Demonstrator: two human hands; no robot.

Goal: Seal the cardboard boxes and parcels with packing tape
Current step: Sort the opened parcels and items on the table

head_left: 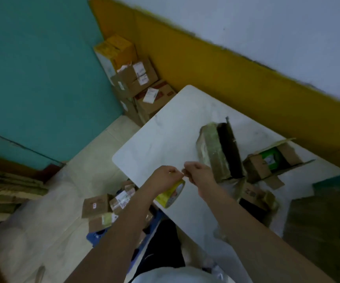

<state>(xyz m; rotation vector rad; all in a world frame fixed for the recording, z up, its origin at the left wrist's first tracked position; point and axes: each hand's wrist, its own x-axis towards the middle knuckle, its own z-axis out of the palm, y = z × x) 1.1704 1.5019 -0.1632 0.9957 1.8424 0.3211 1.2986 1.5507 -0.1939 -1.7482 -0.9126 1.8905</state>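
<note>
Working at a white table (165, 139). Floor beside it crowded with small boxes (95, 207), some labelled.

On the table, just beyond the hands: long parcel (210, 152), near side already wrapped in brownish tape, one end flap standing open, dark inside. Close by on its right: open box (267, 166), flaps splayed, something green within. Neither sealed yet.

At the table's near edge: tape roll (172, 194) with a yellow core, gripped from above by the left hand (166, 176), fingers curled round it. Right hand (200, 174) meeting the left at the fingertips, thumb and fingers pinched on what looks like the tape end (183, 173). Too blurred to confirm any strip lifted.

Judged step: picking the end free before drawing a length toward the parcel.

Risks, as judged:
- Splitting the tape lengthwise by lifting only a corner. Would leave a narrow sliver and a lost end.
- Letting the freed strip fold back on itself or stick to the fingers, through lack of tension while pulling.
- Dropping the roll among the floor boxes, given its place right at the table's edge.
- Taping over the raised flap without pressing it flat first. Would leave a gap in the seal.
</note>
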